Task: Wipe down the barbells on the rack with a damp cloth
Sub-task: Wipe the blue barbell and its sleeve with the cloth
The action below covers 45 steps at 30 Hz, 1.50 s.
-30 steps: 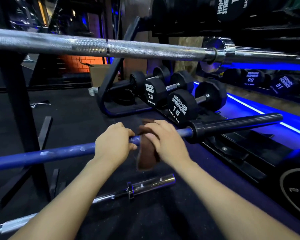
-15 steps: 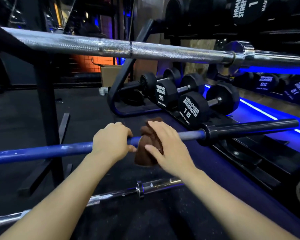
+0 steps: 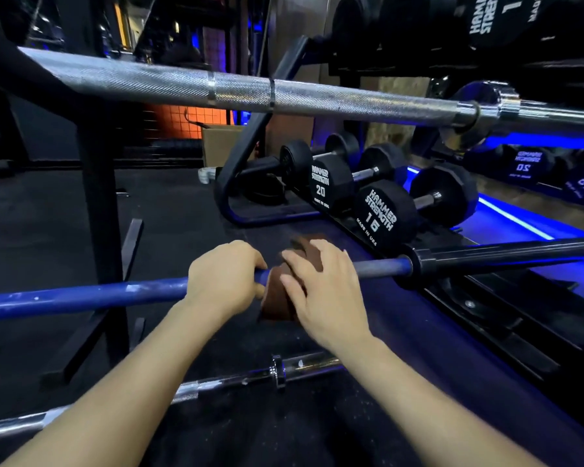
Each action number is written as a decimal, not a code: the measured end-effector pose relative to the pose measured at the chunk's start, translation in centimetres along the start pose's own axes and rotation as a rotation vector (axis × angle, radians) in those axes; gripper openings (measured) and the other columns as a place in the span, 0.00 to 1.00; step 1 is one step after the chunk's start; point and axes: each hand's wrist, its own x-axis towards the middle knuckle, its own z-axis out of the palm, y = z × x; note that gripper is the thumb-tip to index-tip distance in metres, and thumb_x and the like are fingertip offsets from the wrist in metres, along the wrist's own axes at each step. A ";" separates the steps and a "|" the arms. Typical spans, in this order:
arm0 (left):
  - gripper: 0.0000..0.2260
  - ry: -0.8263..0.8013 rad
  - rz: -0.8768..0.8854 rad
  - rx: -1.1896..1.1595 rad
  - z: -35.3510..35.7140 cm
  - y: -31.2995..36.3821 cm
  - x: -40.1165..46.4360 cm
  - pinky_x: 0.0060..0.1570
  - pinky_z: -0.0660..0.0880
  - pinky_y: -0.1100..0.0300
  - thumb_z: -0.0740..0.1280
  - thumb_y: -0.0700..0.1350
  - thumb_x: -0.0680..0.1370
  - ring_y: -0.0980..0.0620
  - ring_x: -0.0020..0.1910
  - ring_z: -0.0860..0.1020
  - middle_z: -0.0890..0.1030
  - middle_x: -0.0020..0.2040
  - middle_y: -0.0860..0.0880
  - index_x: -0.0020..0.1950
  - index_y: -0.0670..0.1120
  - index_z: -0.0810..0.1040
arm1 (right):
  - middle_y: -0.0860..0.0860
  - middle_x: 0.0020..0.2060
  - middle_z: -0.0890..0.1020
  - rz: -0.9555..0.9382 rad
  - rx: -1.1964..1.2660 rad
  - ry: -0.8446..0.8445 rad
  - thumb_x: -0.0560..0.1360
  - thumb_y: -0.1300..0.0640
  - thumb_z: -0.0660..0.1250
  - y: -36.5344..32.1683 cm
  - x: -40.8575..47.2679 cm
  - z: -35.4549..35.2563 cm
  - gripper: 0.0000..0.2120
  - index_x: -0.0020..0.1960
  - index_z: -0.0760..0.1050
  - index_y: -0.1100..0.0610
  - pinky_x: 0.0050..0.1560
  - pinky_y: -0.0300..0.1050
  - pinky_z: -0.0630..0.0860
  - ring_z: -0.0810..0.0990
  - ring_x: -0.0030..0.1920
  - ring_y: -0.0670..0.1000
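Note:
A blue barbell [image 3: 81, 298] with a black sleeve [image 3: 506, 254] lies across the rack at mid height. My left hand [image 3: 223, 281] grips its blue shaft. Just to the right, a brown cloth [image 3: 275, 306] is draped over the shaft. My right hand [image 3: 321, 291] lies on top of the cloth with fingers spread, pressing it against the bar. A knurled chrome barbell [image 3: 317, 99] spans the upper rack level. Another chrome barbell [image 3: 216, 385] rests low, beneath my forearms.
The black rack upright [image 3: 98, 203] stands at the left. Black dumbbells marked 20 [image 3: 327, 187] and 15 [image 3: 381, 214] sit on a low rack behind the blue bar. Blue strip lighting [image 3: 520, 220] runs along the right. A cardboard box [image 3: 220, 143] sits further back on the dark floor.
My right hand loosened from a wrap round the cloth to a flatter, spread-finger press. The view shifted left and slightly closer. My left hand kept its grip.

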 end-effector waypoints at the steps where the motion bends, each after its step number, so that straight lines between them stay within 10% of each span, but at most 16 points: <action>1: 0.12 -0.013 0.004 0.003 0.0 0.0 0.0 0.39 0.68 0.58 0.70 0.49 0.74 0.51 0.46 0.74 0.78 0.48 0.54 0.56 0.58 0.79 | 0.56 0.59 0.74 -0.017 0.016 0.006 0.76 0.42 0.55 0.3 -0.5 0.0 0.20 0.61 0.76 0.48 0.66 0.58 0.65 0.71 0.61 0.58; 8: 0.08 -0.033 -0.029 0.024 -0.3 0.2 -0.1 0.38 0.67 0.58 0.72 0.50 0.72 0.50 0.41 0.72 0.74 0.42 0.53 0.50 0.54 0.78 | 0.52 0.54 0.79 0.223 -0.023 -0.437 0.80 0.43 0.53 -0.7 6.4 -0.5 0.16 0.55 0.78 0.47 0.48 0.50 0.69 0.77 0.56 0.58; 14: 0.08 -0.020 0.001 -0.012 -0.1 -0.3 0.1 0.36 0.67 0.60 0.69 0.46 0.72 0.51 0.40 0.74 0.79 0.43 0.54 0.51 0.55 0.81 | 0.55 0.61 0.74 -0.012 0.040 0.001 0.76 0.39 0.52 0.1 -0.4 0.2 0.23 0.61 0.77 0.47 0.68 0.58 0.65 0.70 0.63 0.57; 22: 0.04 -0.119 0.061 -0.103 -0.3 -1.7 0.4 0.37 0.68 0.59 0.71 0.47 0.73 0.50 0.41 0.75 0.77 0.43 0.53 0.45 0.53 0.77 | 0.51 0.52 0.80 0.224 -0.046 -0.408 0.78 0.36 0.52 -0.8 6.0 -0.9 0.22 0.52 0.79 0.47 0.46 0.48 0.68 0.77 0.53 0.57; 27: 0.17 -0.138 0.064 -0.177 -0.5 -2.1 0.5 0.49 0.74 0.57 0.72 0.45 0.72 0.50 0.53 0.77 0.79 0.54 0.54 0.59 0.58 0.79 | 0.55 0.59 0.74 -0.029 -0.030 0.015 0.74 0.35 0.53 0.0 0.0 0.3 0.24 0.57 0.79 0.47 0.63 0.57 0.68 0.72 0.61 0.58; 31: 0.10 -0.102 0.051 -0.148 -0.3 -1.9 0.6 0.43 0.71 0.58 0.70 0.44 0.73 0.48 0.50 0.77 0.79 0.48 0.54 0.51 0.58 0.80 | 0.54 0.49 0.77 -0.006 -0.139 -0.036 0.74 0.32 0.52 -0.2 2.0 0.0 0.25 0.47 0.80 0.47 0.47 0.52 0.71 0.76 0.50 0.59; 35: 0.08 -0.093 0.007 -0.122 -0.4 -1.8 0.6 0.39 0.69 0.58 0.72 0.46 0.72 0.50 0.45 0.76 0.76 0.42 0.55 0.49 0.57 0.80 | 0.52 0.49 0.81 0.165 -0.008 -0.438 0.78 0.38 0.53 -0.8 6.3 -0.7 0.20 0.51 0.80 0.47 0.45 0.48 0.69 0.78 0.51 0.58; 40: 0.15 -0.100 -0.059 -0.144 -0.8 -1.0 -0.4 0.48 0.73 0.56 0.72 0.48 0.73 0.49 0.53 0.76 0.75 0.49 0.55 0.58 0.58 0.79 | 0.54 0.55 0.78 -0.019 -0.003 -0.025 0.75 0.43 0.56 0.5 0.4 -0.2 0.18 0.53 0.81 0.47 0.61 0.57 0.71 0.74 0.57 0.57; 45: 0.13 -0.086 -0.124 0.020 -1.4 -0.4 -1.1 0.49 0.73 0.56 0.69 0.49 0.75 0.48 0.57 0.74 0.74 0.56 0.50 0.59 0.56 0.78 | 0.53 0.51 0.77 0.008 -0.053 -0.113 0.76 0.40 0.54 0.3 1.6 -0.7 0.19 0.51 0.80 0.46 0.57 0.56 0.70 0.76 0.53 0.57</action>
